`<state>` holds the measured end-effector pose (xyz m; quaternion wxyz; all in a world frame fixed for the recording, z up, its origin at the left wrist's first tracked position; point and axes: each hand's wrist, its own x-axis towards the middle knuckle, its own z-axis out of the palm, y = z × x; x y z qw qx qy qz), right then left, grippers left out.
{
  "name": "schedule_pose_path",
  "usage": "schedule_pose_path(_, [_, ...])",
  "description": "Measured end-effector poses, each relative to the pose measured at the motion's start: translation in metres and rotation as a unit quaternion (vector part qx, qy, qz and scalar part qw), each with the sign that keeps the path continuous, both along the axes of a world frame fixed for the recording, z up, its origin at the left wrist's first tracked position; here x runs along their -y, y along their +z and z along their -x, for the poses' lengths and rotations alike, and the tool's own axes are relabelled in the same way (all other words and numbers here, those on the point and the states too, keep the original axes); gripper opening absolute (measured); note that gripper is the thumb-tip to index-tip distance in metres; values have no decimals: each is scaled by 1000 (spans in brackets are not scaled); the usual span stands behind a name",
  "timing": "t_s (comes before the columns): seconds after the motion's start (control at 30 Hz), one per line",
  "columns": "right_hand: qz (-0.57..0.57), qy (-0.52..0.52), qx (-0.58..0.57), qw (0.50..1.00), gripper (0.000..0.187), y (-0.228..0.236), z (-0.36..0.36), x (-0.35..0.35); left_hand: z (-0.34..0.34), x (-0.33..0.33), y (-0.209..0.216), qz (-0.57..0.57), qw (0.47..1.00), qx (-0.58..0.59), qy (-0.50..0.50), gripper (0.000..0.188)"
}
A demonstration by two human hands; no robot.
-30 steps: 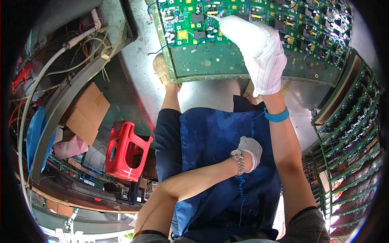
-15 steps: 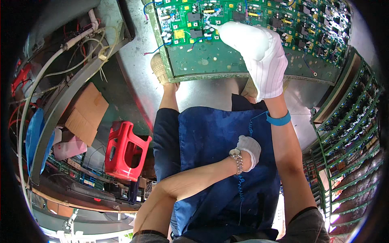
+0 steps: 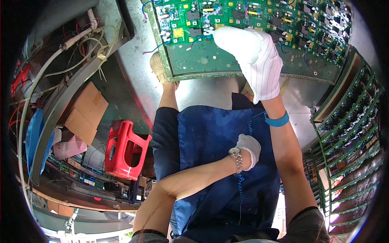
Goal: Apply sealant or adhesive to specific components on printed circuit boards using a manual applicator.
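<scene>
A large green circuit board [image 3: 210, 56] crowded with components lies across the top of the view. My right hand [image 3: 253, 56], in a white striped glove, rests on it with its fingertips at the small parts near the board's middle. The glove's back hides whether the fingers pinch anything. A blue wrist strap [image 3: 277, 120] circles that wrist, and its coiled cord [image 3: 240, 186] trails down my lap. My left hand [image 3: 249, 149], in a white glove with a metal watch at the wrist, lies curled on my blue apron [image 3: 210, 137], with nothing seen in it.
A red plastic stool [image 3: 125, 150] stands on the floor to my left, beside flat cardboard [image 3: 85, 111]. Cables and hoses [image 3: 60, 52] run along a metal frame at far left. Racks of green boards [image 3: 344, 154] line the right side. My shoe [image 3: 159, 69] shows under the board's edge.
The board and my right hand sit slightly higher in the picture than a second ago. My left hand has stayed on the apron.
</scene>
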<state>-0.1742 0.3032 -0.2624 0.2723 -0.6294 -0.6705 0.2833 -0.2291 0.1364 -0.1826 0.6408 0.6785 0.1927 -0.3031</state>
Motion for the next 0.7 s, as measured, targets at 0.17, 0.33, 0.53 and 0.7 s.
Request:
schedule_pose_path(0.17, [35, -39, -3, 999, 51, 3, -6, 2, 0, -4, 1, 13, 1000, -1, -16, 20])
schedule_pose_path(0.33, [31, -74, 60, 995, 48, -1, -17, 11, -3, -14, 4, 39, 998, -35, -35, 16])
schedule_pose_path(0.53, [106, -170, -18, 980, 41, -12, -22, 19, -3, -13, 3, 46, 997, -45, -38, 16])
schedule_pose_path(0.7, [171, -247, -119, 947, 46, -20, -32, 27, -8, -1, -1, 35, 997, -55, -28, 16])
